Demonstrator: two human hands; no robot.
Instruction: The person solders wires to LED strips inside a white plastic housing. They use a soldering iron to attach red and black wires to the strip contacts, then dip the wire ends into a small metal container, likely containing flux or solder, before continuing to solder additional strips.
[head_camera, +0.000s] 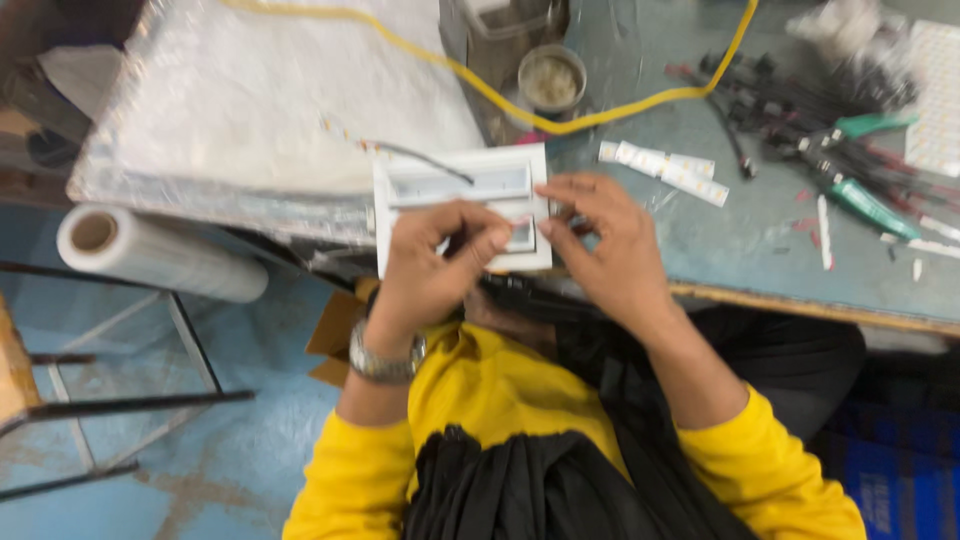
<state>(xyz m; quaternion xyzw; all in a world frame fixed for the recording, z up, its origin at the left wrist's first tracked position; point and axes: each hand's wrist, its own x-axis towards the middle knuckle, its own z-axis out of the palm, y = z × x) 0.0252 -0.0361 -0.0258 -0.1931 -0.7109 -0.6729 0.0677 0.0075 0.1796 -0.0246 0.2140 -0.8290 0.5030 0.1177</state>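
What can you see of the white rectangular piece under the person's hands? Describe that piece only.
The white rectangular piece looks like a flat plastic frame with a long recessed channel along its top. It lies at the near edge of the blue-grey table. A thin dark wire crosses its upper part. The left hand and right hand pinch something small over its lower half.

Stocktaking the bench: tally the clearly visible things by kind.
White rectangular fixture at both hands: 1
Roll of clear film: 1
Round tin: 1
Yellow cable: 1
Green-handled pliers: 1
Total: 5
The tangled black wires are too blurred to count.
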